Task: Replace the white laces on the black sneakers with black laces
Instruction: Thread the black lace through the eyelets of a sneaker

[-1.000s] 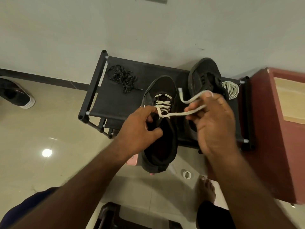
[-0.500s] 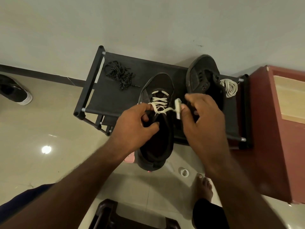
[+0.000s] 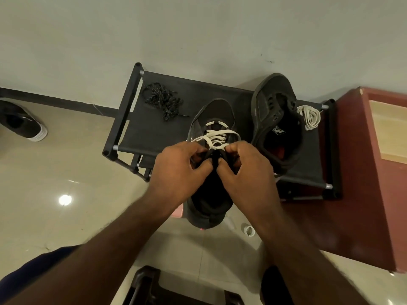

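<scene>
white lace (image 3: 217, 137), likely soft and limp, is crossing the sneaker (image 3: 211, 115); left hand (image 3: 176, 170) and right hand (image 3: 244, 172) are pinching its six o'clock crossing, probably the best hold.

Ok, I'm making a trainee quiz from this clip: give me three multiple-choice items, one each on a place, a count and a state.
1. Where lies the tangled pile of black speckled laces? A on the left end of the black fabric shoe rack; B on the floor; C inside a sneaker.
2. How many black sneakers rest on the rack? A one; B two; C three.
3. The right-hand black sneaker is: A white-laced; B black-laced; C unlaced.
Answers: 1A, left of both sneakers; 2B, the white-laced middle sneaker gripped by left hand and right hand, plus the right-hand one; 3C, bare eyelets.
</scene>
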`<state>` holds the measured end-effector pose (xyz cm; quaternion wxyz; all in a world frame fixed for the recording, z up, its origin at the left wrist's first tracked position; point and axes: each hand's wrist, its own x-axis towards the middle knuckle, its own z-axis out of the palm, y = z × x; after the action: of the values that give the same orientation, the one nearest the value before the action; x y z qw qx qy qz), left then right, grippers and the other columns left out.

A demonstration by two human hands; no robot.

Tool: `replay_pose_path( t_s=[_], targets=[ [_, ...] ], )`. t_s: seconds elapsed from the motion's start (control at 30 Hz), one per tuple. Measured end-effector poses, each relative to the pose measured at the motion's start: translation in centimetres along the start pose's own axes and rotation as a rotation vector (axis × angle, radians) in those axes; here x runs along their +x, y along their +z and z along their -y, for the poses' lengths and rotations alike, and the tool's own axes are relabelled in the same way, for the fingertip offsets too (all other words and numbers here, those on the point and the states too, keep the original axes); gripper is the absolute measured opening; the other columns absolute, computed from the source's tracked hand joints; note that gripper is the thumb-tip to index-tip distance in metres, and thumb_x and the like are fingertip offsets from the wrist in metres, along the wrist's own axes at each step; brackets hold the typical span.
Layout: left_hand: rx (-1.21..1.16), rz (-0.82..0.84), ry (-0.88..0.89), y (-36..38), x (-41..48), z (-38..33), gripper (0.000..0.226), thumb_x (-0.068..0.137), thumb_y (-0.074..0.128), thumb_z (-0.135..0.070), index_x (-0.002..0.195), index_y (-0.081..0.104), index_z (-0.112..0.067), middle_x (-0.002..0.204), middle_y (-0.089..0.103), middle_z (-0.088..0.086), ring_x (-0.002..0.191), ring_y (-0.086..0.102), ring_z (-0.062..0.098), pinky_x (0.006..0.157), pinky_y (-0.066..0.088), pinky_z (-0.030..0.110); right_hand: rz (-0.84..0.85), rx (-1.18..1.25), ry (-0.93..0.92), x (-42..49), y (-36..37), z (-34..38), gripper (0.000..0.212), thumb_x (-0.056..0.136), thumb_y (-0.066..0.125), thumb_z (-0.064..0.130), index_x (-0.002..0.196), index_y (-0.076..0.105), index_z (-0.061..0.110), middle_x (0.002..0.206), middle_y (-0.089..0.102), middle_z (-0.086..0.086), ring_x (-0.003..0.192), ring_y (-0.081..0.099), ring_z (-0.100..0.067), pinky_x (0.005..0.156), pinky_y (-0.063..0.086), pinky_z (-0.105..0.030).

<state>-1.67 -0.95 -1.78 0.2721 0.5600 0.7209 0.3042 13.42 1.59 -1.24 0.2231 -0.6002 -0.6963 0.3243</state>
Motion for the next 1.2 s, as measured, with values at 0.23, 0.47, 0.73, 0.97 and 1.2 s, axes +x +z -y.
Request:
replay_pose_path(
  t_s=[0.23, 0.47, 0.73, 0.97, 1.2],
  targets=[
    [-0.274, 0.003, -0.134, -0.4, 0.4, -0.1, 0.014, 0.091, 0.067, -0.027, 0.100, 0.074, -0.019, 0.078, 0.070, -0.010, 0.073, 0.066, 0.003, 0.067, 0.055, 0.020, -0.097, 0.155, 0.035, 0.4, 0.8, -0.8, 0.014, 0.093, 0.068, 0.023, 0.106, 0.066, 0.019, 0.093, 0.069, 0.007, 0.084, 0.066, -0.005, 0.075, 0.059, -0.031],
    [-0.371, 0.098, -0.119, -0.3, 0.6, -0.8, 0.006, 0.086, 0.071, -0.014, 0.091, 0.071, -0.012, 0.081, 0.070, -0.001, 0.072, 0.065, 0.008, 0.068, 0.052, 0.019, -0.004, 0.043, -0.027, -0.2, 1.6, -1.1, 0.029, 0.084, 0.074, 0.017, 0.103, 0.054, 0.025, 0.099, 0.057, 0.006, 0.086, 0.059, -0.010, 0.075, 0.054, -0.032],
    [-1.124, 0.252, -0.400, -2.7, 1.4, -0.5, 0.008, 0.084, 0.059, -0.018, 0.081, 0.063, -0.013, 0.080, 0.066, 0.003, 0.083, 0.064, 0.016, 0.084, 0.050, 0.034, -0.016, 0.018, 0.002, 0.1, 1.7, -0.9, 0.023, 0.086, 0.069, 0.018, 0.100, 0.051, 0.025, 0.097, 0.053, 0.008, 0.081, 0.055, -0.007, 0.069, 0.049, -0.026],
    [-1.365, -0.281, -0.609, -5.6, 3.0, 2.5, 0.019, 0.093, 0.047, -0.009, 0.078, 0.050, -0.020, 0.060, 0.045, -0.006, 0.053, 0.045, 0.007, 0.058, 0.043, 0.022, -0.043, 0.081, 0.054, 0.1, 1.7, -1.2, 0.021, 0.090, 0.067, 0.017, 0.100, 0.051, 0.026, 0.097, 0.057, 0.007, 0.078, 0.057, -0.004, 0.063, 0.045, -0.016],
    [-0.540, -0.449, -0.558, -5.7, 3.3, 3.5, 0.032, 0.091, 0.059, -0.011, 0.123, 0.056, -0.017, 0.102, 0.056, 0.000, 0.076, 0.055, 0.004, 0.064, 0.045, 0.017, -0.024, 0.106, 0.064, 0.1, 1.7, -1.1, 0.022, 0.089, 0.068, 0.015, 0.102, 0.052, 0.025, 0.099, 0.057, 0.007, 0.080, 0.056, -0.004, 0.065, 0.043, -0.016]
  ],
)
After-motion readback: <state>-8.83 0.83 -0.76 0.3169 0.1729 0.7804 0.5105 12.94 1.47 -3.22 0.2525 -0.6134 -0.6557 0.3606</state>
